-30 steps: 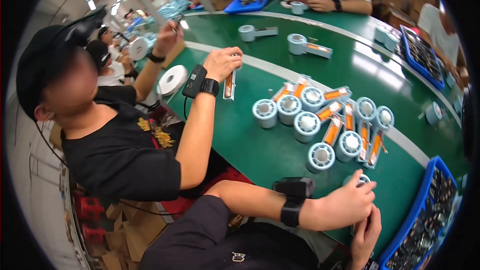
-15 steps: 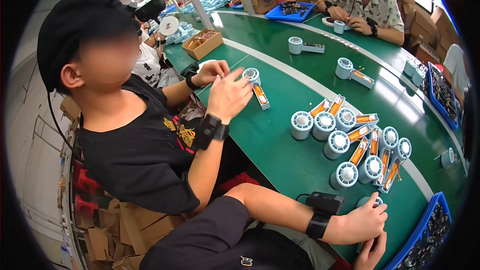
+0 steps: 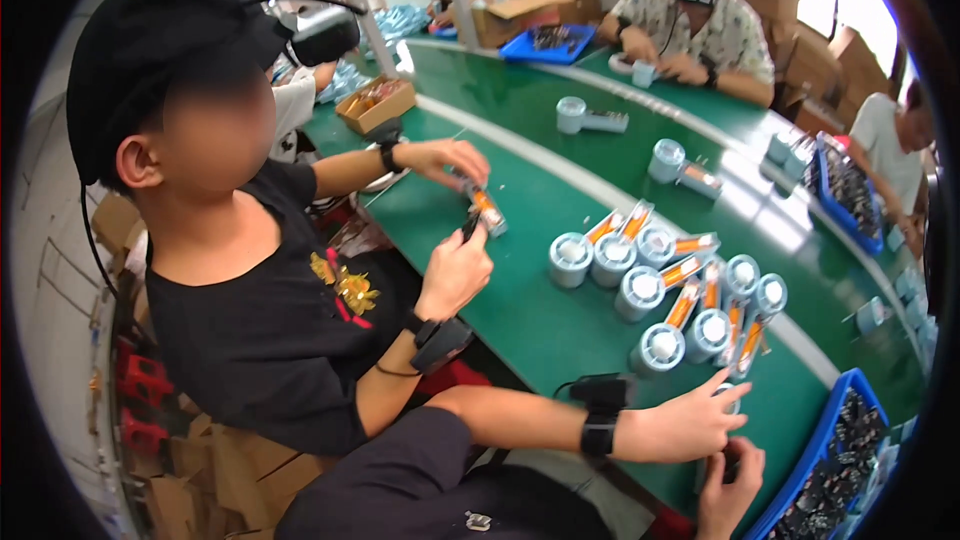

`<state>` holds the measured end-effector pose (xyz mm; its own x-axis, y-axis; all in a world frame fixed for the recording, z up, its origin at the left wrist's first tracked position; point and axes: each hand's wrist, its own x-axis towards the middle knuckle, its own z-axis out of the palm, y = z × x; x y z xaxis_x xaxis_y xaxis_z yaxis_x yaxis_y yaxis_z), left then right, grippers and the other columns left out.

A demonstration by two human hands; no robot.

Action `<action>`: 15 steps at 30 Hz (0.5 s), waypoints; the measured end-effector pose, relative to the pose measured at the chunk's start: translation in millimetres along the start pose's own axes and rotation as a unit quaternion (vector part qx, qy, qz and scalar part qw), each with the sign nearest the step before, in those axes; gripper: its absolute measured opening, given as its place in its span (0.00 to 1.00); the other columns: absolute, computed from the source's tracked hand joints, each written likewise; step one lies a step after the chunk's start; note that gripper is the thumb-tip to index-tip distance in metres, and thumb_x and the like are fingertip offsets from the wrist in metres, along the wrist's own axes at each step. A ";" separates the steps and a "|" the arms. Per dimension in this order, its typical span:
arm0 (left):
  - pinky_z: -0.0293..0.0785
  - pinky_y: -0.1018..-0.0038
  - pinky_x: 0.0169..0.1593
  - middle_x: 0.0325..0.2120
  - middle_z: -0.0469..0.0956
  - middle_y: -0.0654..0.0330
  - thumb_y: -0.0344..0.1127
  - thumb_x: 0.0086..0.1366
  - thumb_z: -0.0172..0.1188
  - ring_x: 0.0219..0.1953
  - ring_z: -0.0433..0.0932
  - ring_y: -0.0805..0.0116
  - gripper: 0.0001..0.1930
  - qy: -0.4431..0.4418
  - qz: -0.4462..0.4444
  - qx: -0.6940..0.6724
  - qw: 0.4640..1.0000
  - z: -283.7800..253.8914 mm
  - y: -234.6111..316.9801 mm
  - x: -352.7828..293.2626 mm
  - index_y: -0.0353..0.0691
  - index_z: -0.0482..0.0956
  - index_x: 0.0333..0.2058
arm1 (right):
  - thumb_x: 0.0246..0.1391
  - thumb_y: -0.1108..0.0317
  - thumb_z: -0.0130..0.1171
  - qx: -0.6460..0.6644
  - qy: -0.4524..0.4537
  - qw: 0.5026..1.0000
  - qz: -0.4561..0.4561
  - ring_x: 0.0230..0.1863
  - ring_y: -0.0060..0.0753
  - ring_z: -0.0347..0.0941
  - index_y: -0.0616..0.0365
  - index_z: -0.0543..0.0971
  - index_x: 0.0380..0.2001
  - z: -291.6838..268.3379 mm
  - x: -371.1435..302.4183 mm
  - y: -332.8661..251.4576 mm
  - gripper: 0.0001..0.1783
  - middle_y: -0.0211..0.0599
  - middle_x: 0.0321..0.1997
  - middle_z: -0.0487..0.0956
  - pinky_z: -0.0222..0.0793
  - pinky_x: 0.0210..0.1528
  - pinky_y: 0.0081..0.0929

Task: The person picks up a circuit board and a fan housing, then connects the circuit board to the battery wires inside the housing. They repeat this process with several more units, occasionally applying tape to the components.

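Note:
My left hand (image 3: 680,428), with a black strap on the wrist, reaches over a light blue round fan head (image 3: 729,399). Its fingers are spread, and the hand hides most of that fan. Close below, my right hand (image 3: 733,490) is curled around something small and dark (image 3: 736,454), too covered to name. Beyond my hands stands a cluster of light blue handheld fans (image 3: 658,348), their round heads upright and their opened handles showing orange inside. At the right, a blue tray (image 3: 790,500) is heaped with small black parts (image 3: 835,465).
On my left a person in black (image 3: 240,310) works on a fan handle (image 3: 487,208) at the green table (image 3: 520,310). More fans (image 3: 668,162) lie on the far green strip. Another blue tray (image 3: 848,195), an open carton (image 3: 375,105) and other people stand farther off.
The view has shifted, so the table things sit farther left. My left fingers have spread apart above the fan. The neighbour's hands have come down onto a fan handle.

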<state>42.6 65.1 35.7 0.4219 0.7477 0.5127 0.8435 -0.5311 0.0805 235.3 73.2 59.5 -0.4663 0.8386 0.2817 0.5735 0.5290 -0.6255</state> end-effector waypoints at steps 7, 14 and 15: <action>0.68 0.48 0.67 0.51 0.78 0.54 0.33 0.54 0.63 0.66 0.69 0.44 0.07 0.088 0.054 -0.126 0.987 29.7 -20.4 -12.1 0.39 0.84 0.30 | 0.60 0.72 0.66 -0.001 0.046 0.998 -0.038 0.39 0.50 0.80 0.61 0.85 0.44 13.1 7.7 7.6 0.10 0.49 0.39 0.84 0.76 0.46 0.38; 0.69 0.47 0.66 0.54 0.77 0.52 0.34 0.56 0.63 0.66 0.69 0.45 0.07 0.142 0.039 -0.119 0.982 28.3 -21.9 -17.3 0.37 0.82 0.32 | 0.53 0.73 0.66 -0.080 0.069 0.993 -0.057 0.33 0.38 0.74 0.66 0.84 0.41 25.9 16.2 9.6 0.12 0.41 0.33 0.82 0.71 0.38 0.33; 0.69 0.47 0.66 0.56 0.76 0.52 0.34 0.56 0.63 0.66 0.69 0.45 0.07 0.135 0.036 -0.099 0.985 26.8 -24.9 -16.3 0.37 0.82 0.32 | 0.53 0.74 0.65 -0.094 0.052 0.992 -0.061 0.35 0.42 0.74 0.65 0.84 0.42 25.4 19.3 7.5 0.12 0.43 0.34 0.83 0.72 0.40 0.35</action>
<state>23.7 76.8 2.4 0.3524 0.5856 0.7300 0.7213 -0.6670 0.1868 213.5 90.1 41.8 -0.4728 0.7710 0.4267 0.6375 0.6336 -0.4384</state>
